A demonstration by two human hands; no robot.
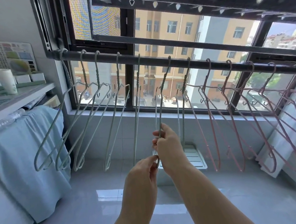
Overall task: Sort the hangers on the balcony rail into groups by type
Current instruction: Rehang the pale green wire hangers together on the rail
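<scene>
The green hanger [162,108] is gripped by the right hand [168,147] and pinched lower down by the left hand [143,176]; its long axis runs steeply up to the rail [198,62]

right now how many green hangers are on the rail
7 green hangers on the rail: five left of the hands, one pinched by the left hand and right hand, one just right of it.

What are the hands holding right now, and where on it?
One green hanger: right hand grips its lower wires, left hand pinches its bottom end.
</scene>
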